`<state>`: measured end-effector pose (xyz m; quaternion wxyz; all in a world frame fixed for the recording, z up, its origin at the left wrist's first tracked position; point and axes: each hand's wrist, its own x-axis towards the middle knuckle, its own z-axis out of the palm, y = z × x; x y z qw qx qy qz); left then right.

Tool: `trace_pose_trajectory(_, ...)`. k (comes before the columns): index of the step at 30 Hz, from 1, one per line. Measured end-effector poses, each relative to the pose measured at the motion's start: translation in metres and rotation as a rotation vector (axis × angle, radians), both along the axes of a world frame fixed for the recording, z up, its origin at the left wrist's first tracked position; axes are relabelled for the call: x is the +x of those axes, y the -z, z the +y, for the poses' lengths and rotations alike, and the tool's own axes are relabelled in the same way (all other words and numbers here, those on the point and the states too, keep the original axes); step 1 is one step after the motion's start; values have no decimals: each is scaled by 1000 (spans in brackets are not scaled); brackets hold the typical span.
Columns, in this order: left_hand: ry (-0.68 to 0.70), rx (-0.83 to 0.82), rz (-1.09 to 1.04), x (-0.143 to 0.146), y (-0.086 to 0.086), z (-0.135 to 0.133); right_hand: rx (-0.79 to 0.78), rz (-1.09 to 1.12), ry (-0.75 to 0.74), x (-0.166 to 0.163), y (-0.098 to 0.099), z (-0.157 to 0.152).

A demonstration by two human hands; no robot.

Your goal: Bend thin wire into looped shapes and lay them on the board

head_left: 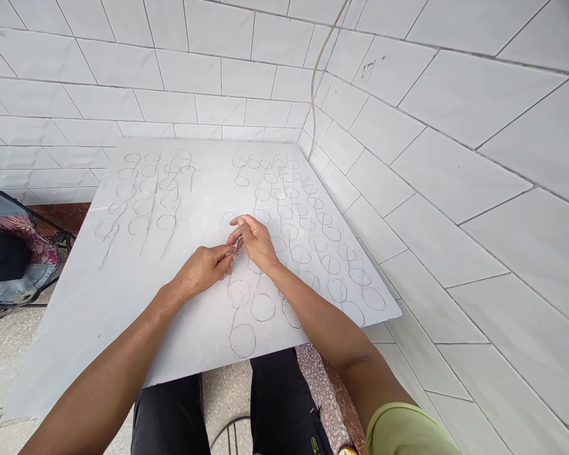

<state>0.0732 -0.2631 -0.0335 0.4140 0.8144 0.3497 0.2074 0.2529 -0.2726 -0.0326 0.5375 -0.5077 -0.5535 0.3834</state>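
Near the middle of the white board, my left hand [210, 265] and my right hand [253, 241] meet, fingertips almost touching. Thin wire [238, 244] is pinched between the fingers of both hands. Below them a looped wire ring [243, 340] and another wire ring [263, 308] lie flat close to the front edge. Just where the fingers join, part of the wire is hidden. Several rows of looped wire [329, 265] spread over the right side, partly under my right forearm. More looped wire strands [145, 186] lie in rows at the far left.
The white board [194, 341] reaches into a corner of tiled walls [189, 76]. A pale cable [315, 82] hangs down the corner. At the left stands a folding chair [14, 253] with a dark bundle on it. My legs [275, 404] are under the front edge.
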Motion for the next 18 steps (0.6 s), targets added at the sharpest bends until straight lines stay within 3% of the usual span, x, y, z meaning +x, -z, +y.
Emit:
trace_pose_trajectory(6,118,46,101,-1,-6,-2,4,-31,3,0,1,0)
trace_pose_trajectory(12,109,93,165,-3,-3,0,-64,-25,-17,1,3,2)
trace_pose_trajectory(18,178,275,143,-6,-2,1,-89,14,-57,0,3,1)
